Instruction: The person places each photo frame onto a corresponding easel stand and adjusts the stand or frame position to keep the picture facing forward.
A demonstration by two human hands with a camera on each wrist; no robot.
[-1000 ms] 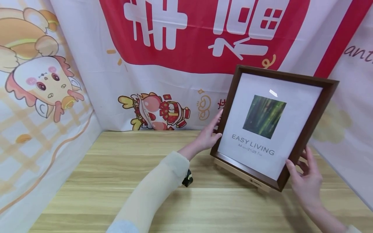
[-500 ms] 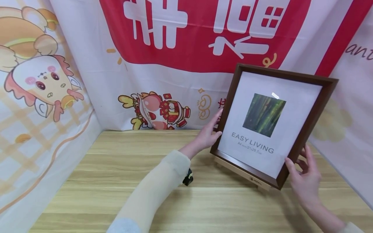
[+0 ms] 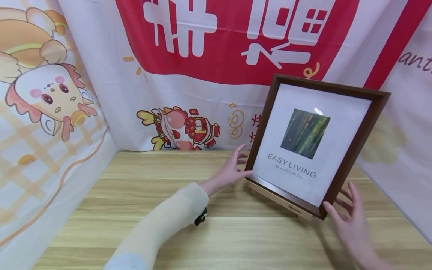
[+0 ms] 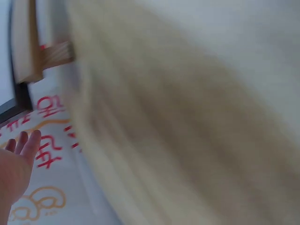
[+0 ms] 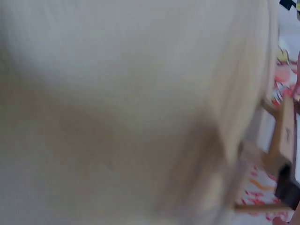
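A dark brown picture frame (image 3: 351,150) with a white insert and a small green bamboo picture leans back on a light wooden easel (image 3: 280,198) at the right of the table. My left hand (image 3: 231,168) is at its lower left edge, fingers spread and thumb tip right by the corner. On the other side my right hand (image 3: 351,221) has its fingers extended, with the thumb tip at the lower right corner. In the left wrist view the left hand (image 4: 16,168) shows loose fingers beside the frame's dark corner (image 4: 21,105). The right wrist view shows the easel's ledge (image 5: 283,131).
The wood-grain table (image 3: 152,187) extends to the left and front. Behind it hangs a white and red printed cloth (image 3: 195,93), with printed cloths on both sides too. A black wrist device (image 3: 201,217) sits under the left sleeve.
Both hands have slid down and off the frame's sides, the left one leftward, and their fingers have loosened. The frame stays on the easel, nearly unmoved.
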